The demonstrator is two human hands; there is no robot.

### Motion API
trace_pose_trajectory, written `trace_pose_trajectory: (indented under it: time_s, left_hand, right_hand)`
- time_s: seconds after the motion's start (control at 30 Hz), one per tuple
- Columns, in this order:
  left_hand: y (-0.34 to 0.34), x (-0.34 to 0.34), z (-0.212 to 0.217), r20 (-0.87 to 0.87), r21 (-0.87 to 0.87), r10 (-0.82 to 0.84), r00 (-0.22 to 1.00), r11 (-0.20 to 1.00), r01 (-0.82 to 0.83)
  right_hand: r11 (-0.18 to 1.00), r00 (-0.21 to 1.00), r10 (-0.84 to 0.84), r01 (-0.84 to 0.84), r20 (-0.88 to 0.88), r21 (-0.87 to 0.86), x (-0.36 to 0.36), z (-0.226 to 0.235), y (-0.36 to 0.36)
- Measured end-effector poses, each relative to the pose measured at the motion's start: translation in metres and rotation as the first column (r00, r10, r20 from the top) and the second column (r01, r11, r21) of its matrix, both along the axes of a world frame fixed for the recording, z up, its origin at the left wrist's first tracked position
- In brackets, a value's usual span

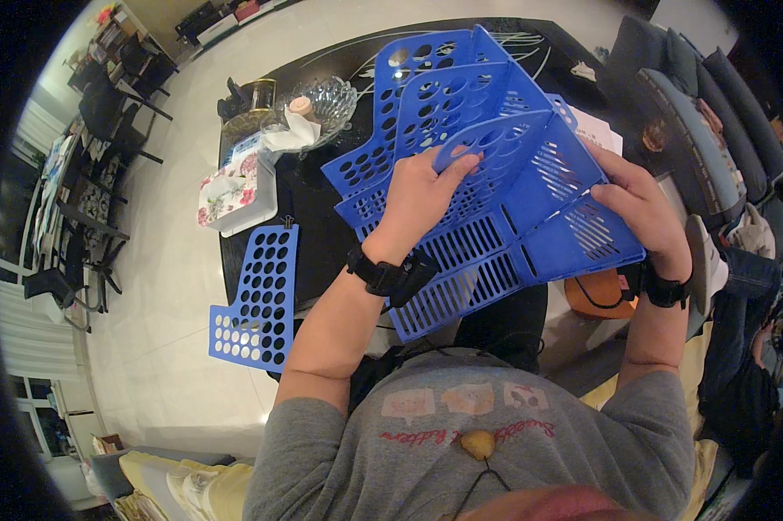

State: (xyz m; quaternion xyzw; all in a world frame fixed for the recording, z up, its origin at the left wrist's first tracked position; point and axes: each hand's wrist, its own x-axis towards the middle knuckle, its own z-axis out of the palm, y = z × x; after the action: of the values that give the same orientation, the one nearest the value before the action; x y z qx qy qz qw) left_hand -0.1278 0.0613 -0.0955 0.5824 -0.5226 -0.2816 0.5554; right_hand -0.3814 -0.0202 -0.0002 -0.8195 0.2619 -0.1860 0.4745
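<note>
A blue plastic file rack (548, 221) with upright dividers is tilted in front of me, over the near part of the black table. Its panels have round holes, and its base has long slots. My left hand (426, 191) is closed on the front corner of the nearest divider, thumb on the near face and the other fingers mostly hidden. At the rack's right side, my right hand (636, 198) grips the back panel, its thumb near a seam. A separate blue perforated panel (265, 300) lies at the table's left edge, with a black binder clip (288, 222) at its top.
Left on the black table (309, 252) stand a floral tissue box (239, 195) and a clear glass bowl (330, 104). Pale cords (356, 48) lie at the back. An orange round object (595, 295) sits below the rack. A dark sofa (713, 113) borders the right.
</note>
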Motion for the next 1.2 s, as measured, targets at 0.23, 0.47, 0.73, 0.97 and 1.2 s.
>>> trace_pose_trajectory:
  time_s: [0.23, 0.47, 0.73, 0.97, 1.2]
  left_hand:
    - [0.002, 0.001, -0.003, 0.028, -0.070, -0.026, 0.999, 0.997, 0.028]
    - [0.016, -0.011, -0.002, 0.299, -0.118, 0.055, 0.953, 0.993, -0.020]
    - [0.082, -0.020, 0.004, 0.258, -0.507, 0.359, 0.897, 0.841, -0.191]
    - [0.209, 0.031, 0.076, -0.373, -0.783, 0.083, 0.924, 0.505, -0.362]
    - [0.236, 0.034, 0.097, -0.541, -0.835, 0.022, 0.841, 0.106, -0.540]
  right_hand:
    - [0.995, 1.000, 0.008, -0.010, 0.026, 0.100, -0.003, -0.004, -0.009]
    - [0.988, 0.995, -0.090, 0.095, -0.043, 0.119, 0.001, 0.001, -0.002]
    - [0.966, 0.976, -0.212, 0.216, -0.041, 0.142, 0.001, -0.003, -0.002]
    - [0.964, 0.975, -0.224, 0.220, 0.006, 0.152, -0.008, -0.009, -0.009]
    - [0.949, 0.949, -0.315, 0.315, -0.001, 0.000, -0.014, -0.011, -0.013]
